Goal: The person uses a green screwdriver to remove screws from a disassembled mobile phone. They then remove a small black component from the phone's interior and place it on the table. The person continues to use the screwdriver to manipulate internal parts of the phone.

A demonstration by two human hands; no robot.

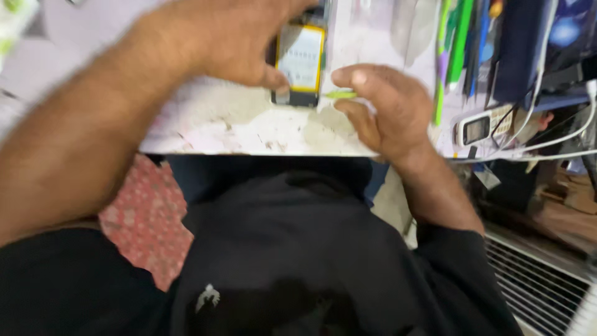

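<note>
Black shirt (298, 249) fills my lower view, red patterned cloth (146, 218) beside it. My left hand (230, 40) arches over the opened phone (300, 62) on the stained white bench (236, 127), thumb touching its lower edge, fingers curled, not clamped. My right hand (385, 109) pinches a thin green tool (341, 94) just beside the phone. Handset (476, 129) and cables (547, 140) sit right.

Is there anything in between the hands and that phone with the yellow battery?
Nothing visible. The left hand rests on the opened phone, thumb on its lower end. The right hand sits just beside it, pinching a small green tool whose tip reaches the phone's edge.
</note>
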